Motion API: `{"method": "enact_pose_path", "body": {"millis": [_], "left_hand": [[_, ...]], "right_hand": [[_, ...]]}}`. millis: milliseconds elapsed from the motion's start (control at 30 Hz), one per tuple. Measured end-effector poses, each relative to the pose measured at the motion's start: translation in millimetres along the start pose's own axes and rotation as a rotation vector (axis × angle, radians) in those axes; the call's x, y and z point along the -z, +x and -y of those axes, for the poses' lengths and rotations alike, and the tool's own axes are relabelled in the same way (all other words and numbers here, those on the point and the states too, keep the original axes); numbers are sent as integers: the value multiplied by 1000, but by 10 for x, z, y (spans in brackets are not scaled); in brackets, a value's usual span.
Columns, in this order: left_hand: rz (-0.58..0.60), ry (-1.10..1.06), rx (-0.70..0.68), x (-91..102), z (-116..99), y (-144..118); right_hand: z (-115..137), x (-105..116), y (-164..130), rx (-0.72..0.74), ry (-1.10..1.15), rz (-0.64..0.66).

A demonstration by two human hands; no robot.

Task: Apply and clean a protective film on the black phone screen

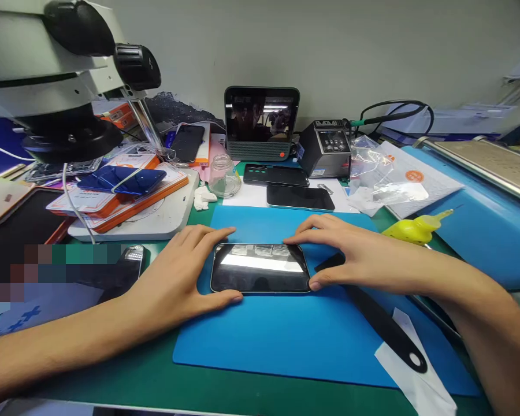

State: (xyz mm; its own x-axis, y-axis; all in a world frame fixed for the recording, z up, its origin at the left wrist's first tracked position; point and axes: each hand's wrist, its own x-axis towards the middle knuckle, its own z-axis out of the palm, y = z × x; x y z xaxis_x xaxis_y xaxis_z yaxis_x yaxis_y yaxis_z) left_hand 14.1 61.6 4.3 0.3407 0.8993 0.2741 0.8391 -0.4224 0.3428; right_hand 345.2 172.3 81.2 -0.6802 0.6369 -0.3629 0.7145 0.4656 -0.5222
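A smartphone (260, 268) lies face up on a blue work mat (281, 335), its dark screen reflecting a bright light. My left hand (193, 268) rests at its left end with fingers apart; the thumb is at the lower edge and the index finger lies on the mat just beyond the upper edge. My right hand (346, 251) holds the right end, index finger at the top edge and thumb at the lower corner. Under and beside the right hand lies a black-handled tool (385, 326), partly hidden, over a white paper piece (403, 358).
Two dark phones (300, 197) lie behind the mat, near a glass jar (224, 176) and a soldering station (327, 147). A screen device (262, 124) stands at the wall. A microscope (69, 86) overhangs boxes (143, 196) on the left. A yellow bottle (416, 228) lies right.
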Motion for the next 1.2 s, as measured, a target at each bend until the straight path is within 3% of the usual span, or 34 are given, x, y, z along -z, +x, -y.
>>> {"method": "enact_pose_path", "body": {"millis": [433,633,900,1200], "left_hand": [[-85,-265,-72,68,-43,-11],[-81,-366,-83,39,-27,-69],[-103,-337,-32,1,-16,-96],[-124,-284,-29,-17,33,-93]], "right_hand": [[-70,-7,36,15,24,-18],[14,5,63,151,62,-69],[24,-64,64,124,205,-143],[26,-63,14,74,306,-120]]}}
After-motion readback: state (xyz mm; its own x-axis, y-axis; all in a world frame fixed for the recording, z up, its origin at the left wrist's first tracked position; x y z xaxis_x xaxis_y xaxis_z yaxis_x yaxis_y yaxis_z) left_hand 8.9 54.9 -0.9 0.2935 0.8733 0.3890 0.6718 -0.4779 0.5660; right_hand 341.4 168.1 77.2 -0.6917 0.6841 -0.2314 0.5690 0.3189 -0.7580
